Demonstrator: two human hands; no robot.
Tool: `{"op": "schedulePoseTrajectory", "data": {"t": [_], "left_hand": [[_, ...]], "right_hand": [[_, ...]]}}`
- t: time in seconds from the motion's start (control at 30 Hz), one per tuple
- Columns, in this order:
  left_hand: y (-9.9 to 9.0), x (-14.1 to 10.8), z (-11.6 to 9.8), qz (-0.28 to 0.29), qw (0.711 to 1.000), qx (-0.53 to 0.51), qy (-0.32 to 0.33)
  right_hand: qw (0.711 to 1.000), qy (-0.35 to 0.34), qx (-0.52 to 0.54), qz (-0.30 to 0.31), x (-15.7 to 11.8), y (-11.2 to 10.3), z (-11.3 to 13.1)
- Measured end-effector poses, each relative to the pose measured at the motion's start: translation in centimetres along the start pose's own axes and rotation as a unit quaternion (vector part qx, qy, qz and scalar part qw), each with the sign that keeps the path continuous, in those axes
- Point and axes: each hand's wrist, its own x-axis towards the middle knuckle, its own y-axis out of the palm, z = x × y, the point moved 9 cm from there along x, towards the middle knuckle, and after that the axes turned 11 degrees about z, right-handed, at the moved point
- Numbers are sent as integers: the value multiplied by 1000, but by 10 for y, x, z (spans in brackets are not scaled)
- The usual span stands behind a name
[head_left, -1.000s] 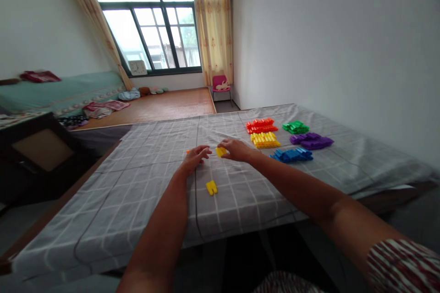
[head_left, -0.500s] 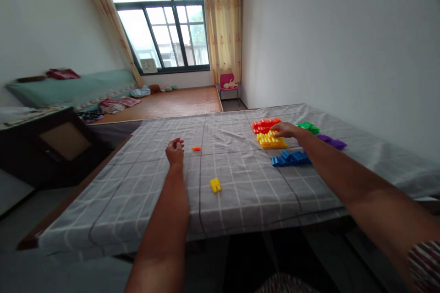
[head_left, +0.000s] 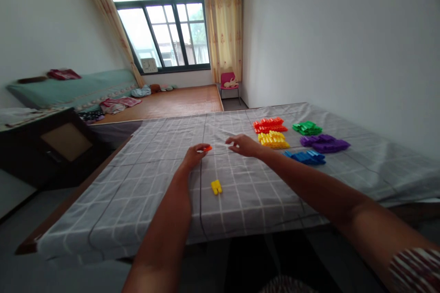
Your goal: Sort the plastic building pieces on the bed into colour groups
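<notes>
My left hand (head_left: 195,154) is closed on a small orange block (head_left: 208,148), pinched at the fingertips just above the cloth. A short distance to its right, my right hand (head_left: 242,144) has its thumb and fingers apart, facing the left hand, and I see nothing between them. Closer to me lies a small yellow piece (head_left: 216,187) made of what look like joined blocks. Right of my right hand sit a red-orange pile of blocks (head_left: 270,125) and a yellow pile (head_left: 273,140). My right forearm partly covers a blue pile (head_left: 307,157).
A purple pile (head_left: 325,143) and a green pile (head_left: 307,128) lie farther right. All rest on a grey checked tablecloth (head_left: 137,192). Beyond the table stand a low wooden bed (head_left: 185,99) and a pink chair (head_left: 227,78); a dark cabinet (head_left: 62,142) is at left.
My left hand has moved right and picked up the orange block from the cloth. My right hand has left the yellow and red-orange piles, moving left towards it.
</notes>
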Motion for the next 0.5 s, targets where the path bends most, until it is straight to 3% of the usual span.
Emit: {"op": "schedulePoseTrajectory", "data": {"t": [0.1, 0.23, 0.4, 0.5], "left_hand": [[10, -1, -14, 29, 990, -138, 22], [19, -4, -27, 38, 980, -196, 21], [30, -5, -36, 60, 973, -224, 18], [30, -5, -31, 58, 973, -224, -8]], "right_hand": [[999, -20, 48, -5, 20, 20, 30], [999, 13, 47, -21, 28, 22, 32], [999, 15, 51, 0, 19, 13, 15], [998, 57, 23, -13, 7, -12, -23]]}}
